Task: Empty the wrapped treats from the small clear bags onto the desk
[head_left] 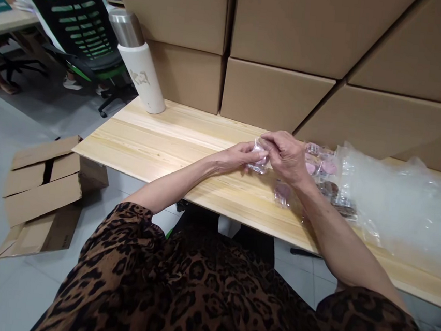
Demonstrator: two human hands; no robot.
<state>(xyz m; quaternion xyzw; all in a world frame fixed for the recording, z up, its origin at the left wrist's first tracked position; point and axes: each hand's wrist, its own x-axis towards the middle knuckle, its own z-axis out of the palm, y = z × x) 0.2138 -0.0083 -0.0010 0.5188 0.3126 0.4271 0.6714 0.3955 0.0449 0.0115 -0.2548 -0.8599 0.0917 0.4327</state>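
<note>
Both hands meet over the wooden table [160,144]. My left hand [237,157] and my right hand [286,155] pinch a small clear plastic bag [260,159] between their fingertips, just above the tabletop. What the bag holds is too small to make out. To the right of my right hand lies a heap of small packets with pink and brown round items [323,176].
A large clear plastic bag [400,203] covers the table's right part. A white bottle with a metal cap [142,64] stands at the back left. Stacked cardboard boxes [279,46] line the table's back. An open carton [44,190] lies on the floor; an office chair [81,27] stands beyond.
</note>
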